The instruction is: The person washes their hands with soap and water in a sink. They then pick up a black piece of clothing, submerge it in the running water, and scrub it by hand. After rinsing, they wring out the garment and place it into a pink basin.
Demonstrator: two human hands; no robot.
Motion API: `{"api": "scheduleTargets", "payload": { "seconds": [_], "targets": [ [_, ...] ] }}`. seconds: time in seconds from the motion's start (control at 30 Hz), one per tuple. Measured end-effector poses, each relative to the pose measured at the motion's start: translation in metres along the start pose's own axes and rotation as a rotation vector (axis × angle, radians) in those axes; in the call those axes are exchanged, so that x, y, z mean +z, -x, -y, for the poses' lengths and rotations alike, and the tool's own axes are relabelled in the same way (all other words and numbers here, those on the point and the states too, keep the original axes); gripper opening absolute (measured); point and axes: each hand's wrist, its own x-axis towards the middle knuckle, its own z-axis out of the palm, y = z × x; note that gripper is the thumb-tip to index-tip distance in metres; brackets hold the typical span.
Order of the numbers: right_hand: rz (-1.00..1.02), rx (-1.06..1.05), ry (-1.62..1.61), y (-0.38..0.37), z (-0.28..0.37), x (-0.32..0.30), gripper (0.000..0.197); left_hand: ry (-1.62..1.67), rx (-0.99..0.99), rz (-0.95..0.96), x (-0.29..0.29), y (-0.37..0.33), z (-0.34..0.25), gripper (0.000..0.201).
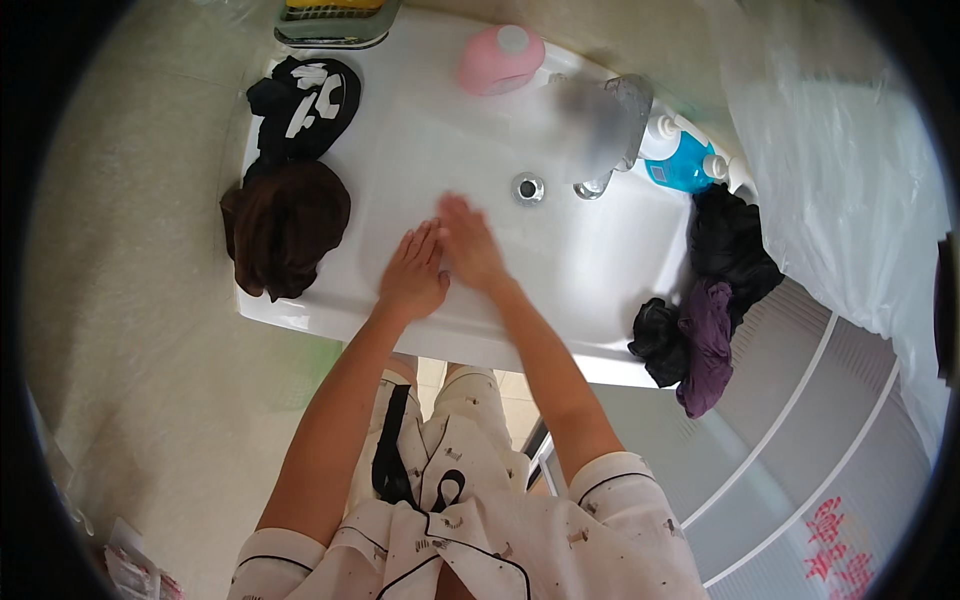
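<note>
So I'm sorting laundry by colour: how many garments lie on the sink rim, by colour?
Black: 3
Brown: 1
Purple: 1
Total: 5

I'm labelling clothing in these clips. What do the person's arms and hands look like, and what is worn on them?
Both forearms are bare from above the elbow down. The left hand and right hand wear no gloves; no rings, watch or bracelet can be seen. The short sleeves are white with small dark motifs and thin black piping at the cuffs, part of a matching top.
</note>
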Motion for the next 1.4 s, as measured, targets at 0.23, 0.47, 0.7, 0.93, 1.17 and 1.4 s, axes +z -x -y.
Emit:
{"api": "scheduleTargets", "payload": {
  "seconds": [0.23, 0.47, 0.7, 0.93, 1.17, 1.4],
  "targets": [
    [-0.552, 0.314, -0.318, 0.044, -0.063, -0.088, 0.035, 0.010, 0.012, -0.074, 0.011, -0.001, 0.002, 0.067],
    [-0.535, 0.476, -0.678, 0.048, 0.027, -0.236, 0.026, 0.803, -0.052, -0.014, -0.044, -0.058, -0.045, 0.034],
    [-0.516, 0.357, -0.878, 0.046, 0.050, -0.265, 0.031, 2.269, -0.083, 0.196, -0.095, -0.144, -0.135, 0.018],
    [-0.596, 0.209, -1.343, 0.063, 0.035, -0.246, 0.025, 2.419, 0.025, 0.294, -0.091, -0.152, -0.144, 0.009],
    [-0.254, 0.564, -1.563, -0.009, -0.031, -0.155, 0.020, 2.174, -0.116, 0.018, -0.089, -0.112, -0.066, 0.025],
    [0.191, 0.272, -1.030, -0.050, 0.061, -0.151, 0.030, 1.032, -0.210, -0.711, -0.072, -0.069, 0.023, 0.012]
  ]
}}
